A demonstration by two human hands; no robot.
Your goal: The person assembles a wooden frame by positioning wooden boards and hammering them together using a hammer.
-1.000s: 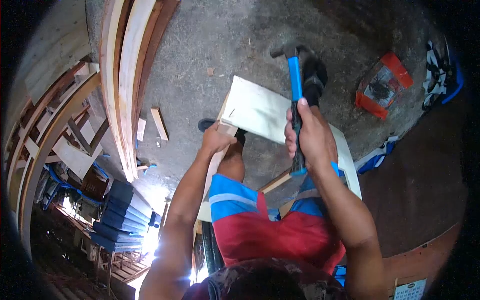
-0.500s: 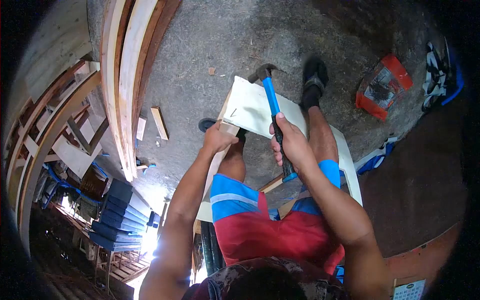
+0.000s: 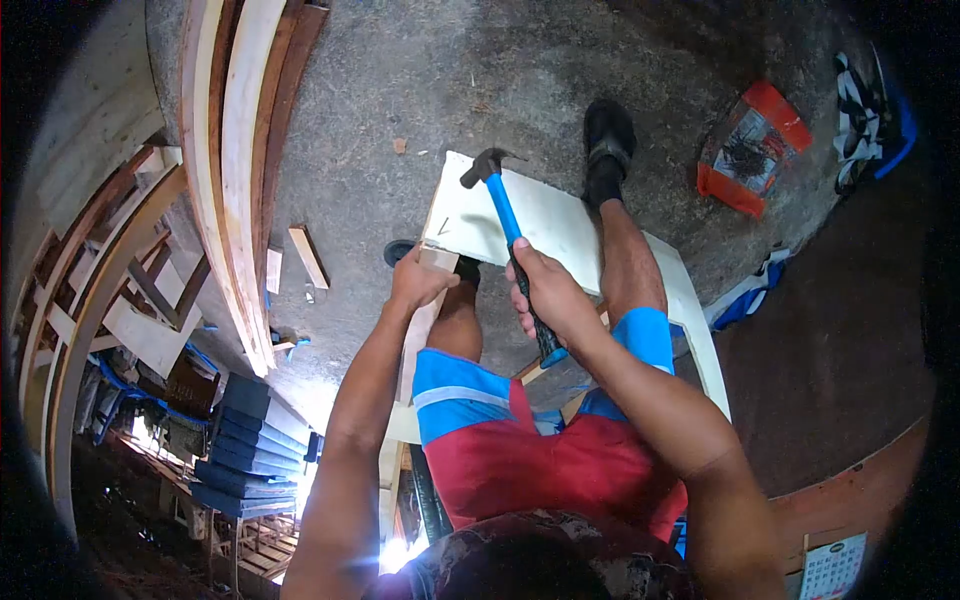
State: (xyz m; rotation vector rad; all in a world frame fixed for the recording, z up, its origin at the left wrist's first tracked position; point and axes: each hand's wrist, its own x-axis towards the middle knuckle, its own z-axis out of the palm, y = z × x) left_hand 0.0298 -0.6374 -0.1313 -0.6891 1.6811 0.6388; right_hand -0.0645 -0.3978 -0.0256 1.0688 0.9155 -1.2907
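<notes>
My right hand (image 3: pixel 545 290) is wrapped round the black grip of a hammer (image 3: pixel 503 208) with a blue shaft. The dark hammer head is over the upper left part of a pale board (image 3: pixel 540 222), above its surface. My left hand (image 3: pixel 420 280) grips the wooden frame piece (image 3: pixel 438 259) at the board's lower left corner. A small thin mark or nail, too small to tell, shows on the board near that corner. The board lies across the wooden frame between my legs.
Long curved wooden strips (image 3: pixel 235 150) lie at the left, beside curved wooden frames (image 3: pixel 90 270). A small wood block (image 3: pixel 309 257) is on the concrete floor. An orange-edged bag (image 3: pixel 752 150) lies at the right. Dark blue stacked pieces (image 3: pixel 245 450) stand lower left.
My right hand and the hammer have moved left and down, from beyond the board to over its left part. My left hand keeps its hold on the frame. The whole view has shifted slightly.
</notes>
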